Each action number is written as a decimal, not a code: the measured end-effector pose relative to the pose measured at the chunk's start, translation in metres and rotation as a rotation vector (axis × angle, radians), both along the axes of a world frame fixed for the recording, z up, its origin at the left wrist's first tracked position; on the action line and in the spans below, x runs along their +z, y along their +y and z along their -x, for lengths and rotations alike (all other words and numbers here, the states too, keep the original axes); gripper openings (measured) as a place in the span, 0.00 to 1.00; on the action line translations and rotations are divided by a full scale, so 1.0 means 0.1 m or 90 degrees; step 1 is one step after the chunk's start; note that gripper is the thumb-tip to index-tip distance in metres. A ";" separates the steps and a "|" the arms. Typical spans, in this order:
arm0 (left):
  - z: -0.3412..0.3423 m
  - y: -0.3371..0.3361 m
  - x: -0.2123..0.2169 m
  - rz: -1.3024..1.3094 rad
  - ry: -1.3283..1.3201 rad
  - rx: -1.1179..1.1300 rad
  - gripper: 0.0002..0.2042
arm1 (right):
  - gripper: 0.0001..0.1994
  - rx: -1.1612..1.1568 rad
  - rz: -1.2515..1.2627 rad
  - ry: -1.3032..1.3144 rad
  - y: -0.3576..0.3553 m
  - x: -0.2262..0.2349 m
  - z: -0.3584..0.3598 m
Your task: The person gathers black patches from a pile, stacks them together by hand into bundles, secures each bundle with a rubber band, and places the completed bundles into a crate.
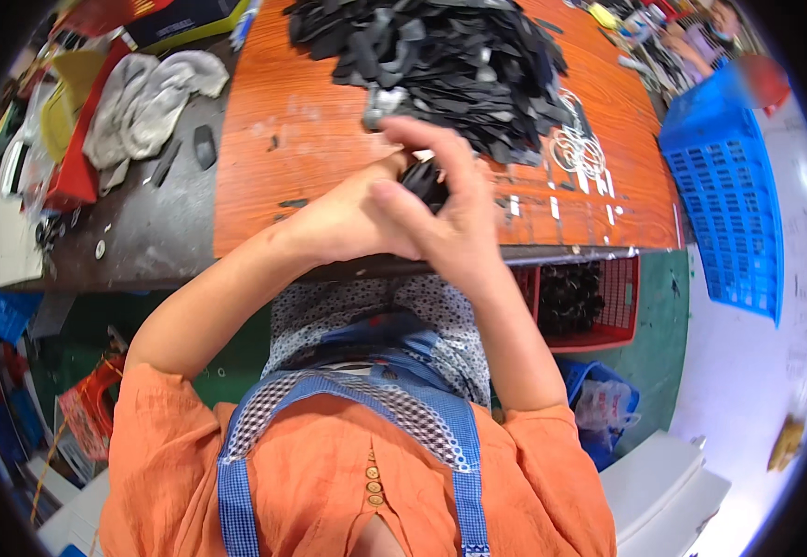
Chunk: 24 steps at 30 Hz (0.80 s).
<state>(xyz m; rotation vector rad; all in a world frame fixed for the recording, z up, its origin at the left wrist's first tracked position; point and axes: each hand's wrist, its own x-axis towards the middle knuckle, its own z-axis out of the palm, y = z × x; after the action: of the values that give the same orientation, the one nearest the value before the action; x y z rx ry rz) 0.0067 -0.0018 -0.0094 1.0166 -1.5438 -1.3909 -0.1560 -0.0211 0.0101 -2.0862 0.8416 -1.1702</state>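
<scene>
Just above the table's near edge, my two hands meet around a small bundle of black strips (pixel 428 184). Palm turned inward, my left hand (pixel 357 215) is closed on the bundle from the left, its fingers largely hidden behind my other hand. My right hand (pixel 459 209) curves round the same strips from the right, thumb and forefinger bowed apart with black showing between them; it is slightly blurred. Beyond the hands lies a big heap of flat black strips (pixel 450 70), a few of them grey. The pieces look thin and soft; their exact kind I cannot make out.
White cord loops (pixel 578 148) lie right of the heap on the orange-brown board (pixel 273 176). A grey cloth (pixel 148 107) and red bin (pixel 78 158) are at left. A blue basket (pixel 728 204) stands right; a red crate (pixel 612 302) sits below the table. Another person is far right.
</scene>
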 end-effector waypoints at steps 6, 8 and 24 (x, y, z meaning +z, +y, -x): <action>0.06 0.00 0.26 -0.192 0.057 -0.140 0.37 | 0.07 -0.006 -0.002 -0.136 0.04 -0.02 0.12; 0.13 -0.01 0.24 -0.282 0.101 -0.179 0.37 | 0.07 -0.004 0.044 -0.097 0.05 -0.01 0.21; 0.61 -0.19 0.16 -0.137 0.139 -0.056 0.20 | 0.07 -0.342 0.038 0.415 -0.71 -0.09 1.61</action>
<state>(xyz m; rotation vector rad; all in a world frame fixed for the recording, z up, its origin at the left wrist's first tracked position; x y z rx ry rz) -0.0545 -0.0205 0.0066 0.8962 -1.3140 -1.6984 -0.3172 -0.0918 0.0008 -2.4028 1.7689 -0.7377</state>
